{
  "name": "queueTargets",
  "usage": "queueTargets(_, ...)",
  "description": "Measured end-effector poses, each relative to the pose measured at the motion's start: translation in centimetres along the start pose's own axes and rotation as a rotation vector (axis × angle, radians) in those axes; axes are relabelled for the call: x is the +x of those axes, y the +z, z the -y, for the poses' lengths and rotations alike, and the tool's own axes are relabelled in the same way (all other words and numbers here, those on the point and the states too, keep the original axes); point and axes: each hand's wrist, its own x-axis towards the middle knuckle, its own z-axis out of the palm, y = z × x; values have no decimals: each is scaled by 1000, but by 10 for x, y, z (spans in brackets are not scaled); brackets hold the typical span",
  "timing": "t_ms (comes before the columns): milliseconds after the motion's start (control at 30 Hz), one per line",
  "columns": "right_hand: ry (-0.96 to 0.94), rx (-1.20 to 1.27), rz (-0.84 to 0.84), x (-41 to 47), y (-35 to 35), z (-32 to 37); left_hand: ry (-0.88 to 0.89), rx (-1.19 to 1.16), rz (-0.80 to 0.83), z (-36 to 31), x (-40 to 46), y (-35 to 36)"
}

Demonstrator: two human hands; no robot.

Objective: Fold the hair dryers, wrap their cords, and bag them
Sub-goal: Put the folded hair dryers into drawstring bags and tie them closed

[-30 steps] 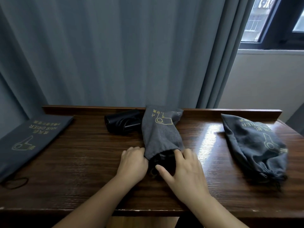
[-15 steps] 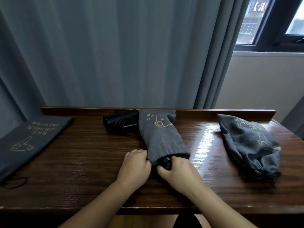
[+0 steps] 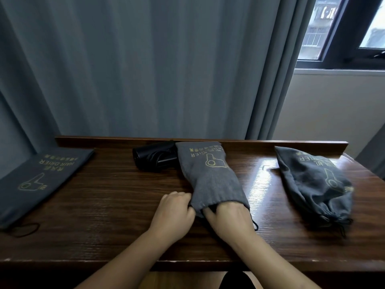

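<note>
At the near edge of the wooden desk (image 3: 104,215) the mouth of the middle drawstring bag (image 3: 210,180) is pinched by the left hand (image 3: 174,213), while the fingers of the right hand (image 3: 229,215) are buried inside it, so their grip cannot be told. The hem could slip from the pinch and bunch up. Behind it, a black hair dryer (image 3: 154,158) lies unbagged and could be nudged against the back rail
</note>
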Motion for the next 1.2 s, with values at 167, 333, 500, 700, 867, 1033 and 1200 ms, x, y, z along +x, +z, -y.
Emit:
queueTargets(167,-192,-163,-82,-25,-8,-18,-41,-72,8,7,4,0)
queueTargets(333,-171,94,-320,-32,-19,-67,23,-114,3,8,-5,-4)
queueTargets(500,-64,-30,-1,-11,-9,-89,191,-71,37,0,-14,-4)
queueTargets(700,-105,324,-49,5,-13,-74,85,-118,-16,4,-10,-6)
queueTargets(867,-189,194,33,3,1,-73,14,-68,180,0,-7,-14)
queueTargets(1033,-217,473,-117,-2,-2,-68,-56,-54,79,-5,-3,-5)
queueTargets(1200,25,673,-130,5,-9,-79,-213,-411,10,-7,19,-7)
